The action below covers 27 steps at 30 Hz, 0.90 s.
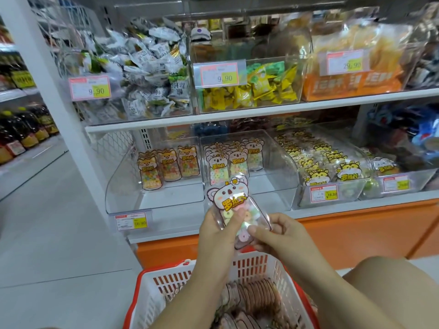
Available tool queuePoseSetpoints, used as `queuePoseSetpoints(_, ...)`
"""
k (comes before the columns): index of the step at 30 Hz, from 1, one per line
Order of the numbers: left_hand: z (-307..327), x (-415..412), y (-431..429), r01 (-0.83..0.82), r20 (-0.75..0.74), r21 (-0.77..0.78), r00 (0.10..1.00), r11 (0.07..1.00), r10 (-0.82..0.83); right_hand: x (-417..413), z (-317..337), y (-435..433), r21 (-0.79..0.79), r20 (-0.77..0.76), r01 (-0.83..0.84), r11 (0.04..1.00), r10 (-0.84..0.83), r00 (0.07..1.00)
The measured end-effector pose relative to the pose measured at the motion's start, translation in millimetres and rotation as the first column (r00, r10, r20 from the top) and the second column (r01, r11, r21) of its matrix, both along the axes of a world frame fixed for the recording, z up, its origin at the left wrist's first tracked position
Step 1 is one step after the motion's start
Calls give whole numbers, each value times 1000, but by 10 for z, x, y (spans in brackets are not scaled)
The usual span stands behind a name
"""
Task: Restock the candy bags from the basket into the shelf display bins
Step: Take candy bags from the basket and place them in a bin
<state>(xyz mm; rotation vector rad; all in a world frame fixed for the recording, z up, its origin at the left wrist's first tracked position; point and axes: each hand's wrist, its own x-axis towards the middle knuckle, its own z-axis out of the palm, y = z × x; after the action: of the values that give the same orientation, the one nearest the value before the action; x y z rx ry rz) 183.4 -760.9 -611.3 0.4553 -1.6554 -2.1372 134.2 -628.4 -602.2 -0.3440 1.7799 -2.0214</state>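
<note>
1. Cut off or hidden: the basket (152, 290) runs out of frame at the bottom edge, and both forearms cover part of it. The bags in the basket (256, 298) stand on edge, so their prints are unreadable.
2. The lower end of the held candy bag (234, 200) is behind fingers. The small print on the price tag (131, 220) is blurred and only 16.80 reads.
3. The left hand (219, 230) grips the bag's left side, with the thumb pressed across the front.
4. The right hand (280, 236) pinches the bag's lower right part between thumb and fingers.
5. The candy bag is held roughly upright above the basket, in front of the middle bin (282, 184) on the lower shelf, without touching the bin.
6. The bag is glossy clear plastic with a koala-head top and pastel ring candies inside.
7. The basket is white slotted plastic with a red rim.
8. The bins are clear hard plastic with curved fronts. The middle bin holds koala bags (228, 162) upright at the back. The left bin (118, 193) holds orange-animal bags (166, 166). Yellow cat bags (318, 172) are packed in the bin to the right.
9. The upper shelf holds grey-white wrapped packs (147, 67) and yellow-green packs (261, 89).
10. The shelving is white on an orange base (356, 233). The floor (59, 233) is pale grey tile, and there are dark bottles (26, 129) far left.
</note>
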Motion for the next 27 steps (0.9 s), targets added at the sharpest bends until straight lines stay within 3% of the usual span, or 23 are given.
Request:
queuePoseSetpoints(5,100,-6,64,-94,-74,-115,994,989,85,55,-33,-80,-46,22,74,996,-73,997)
queuePoseSetpoints(9,154,-49,18,-59,-38,-41,998,997,57,29,40,-62,-138,119,17,990,0,993)
queuePoseSetpoints(11,181,-76,3,-36,-34,29,999,999,37,-33,59,-30,-102,57,-24,994,30,998)
queuePoseSetpoints(15,197,-115,88,-41,-15,157,999,987,44,-101,6,-57,94,-245,101,990,-76,967)
queuePoseSetpoints(18,208,-136,115,-87,-22,4,996,996,87,-106,-27,-59,136,-280,114,984,-72,957)
queuePoseSetpoints(21,225,-178,20,-65,-11,-184,998,981,64,-267,10,60,314,-290,38,949,58,955)
queuePoseSetpoints(23,235,-223,-101,-24,29,-303,999,953,34,-442,55,158,344,-365,130,930,5,931)
queuePoseSetpoints(25,257,-276,-216,37,81,-459,997,888,1,-596,165,234,326,-502,191,926,-1,865)
queuePoseSetpoints(27,338,-329,-281,113,138,-616,990,780,-35,-738,326,242,373,-650,157,915,137,747)
